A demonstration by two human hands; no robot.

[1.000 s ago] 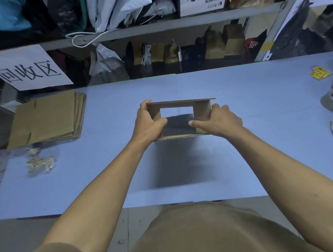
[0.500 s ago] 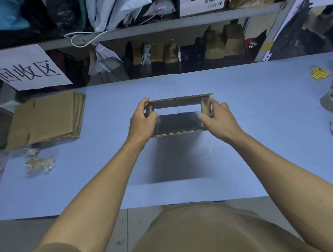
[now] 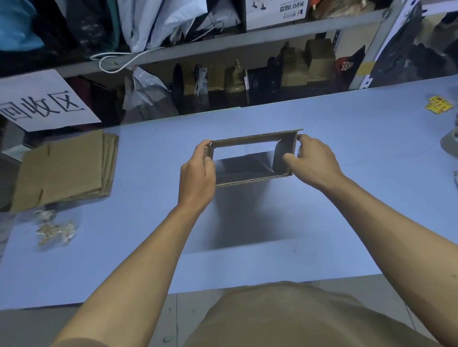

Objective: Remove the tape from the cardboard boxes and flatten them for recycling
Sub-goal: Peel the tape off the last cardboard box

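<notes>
A: Box (image 3: 251, 157), open both ends, held between left hand (image 3: 197, 173) and right hand (image 3: 312, 159), clear above table (image 3: 358, 133). Long axis left to right; equally near both.

B: Grips?

A: Left grasping left wall, right pinching right wall. Versus a second ago: hands shifted wider apart, box apparently squarer.

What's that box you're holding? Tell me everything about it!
The box is a small brown corrugated cardboard sleeve, open at both ends, so the blue table shows through it. It is held up above the table. The left hand grips its left wall and the right hand grips its right wall. No tape shows on it.
</notes>
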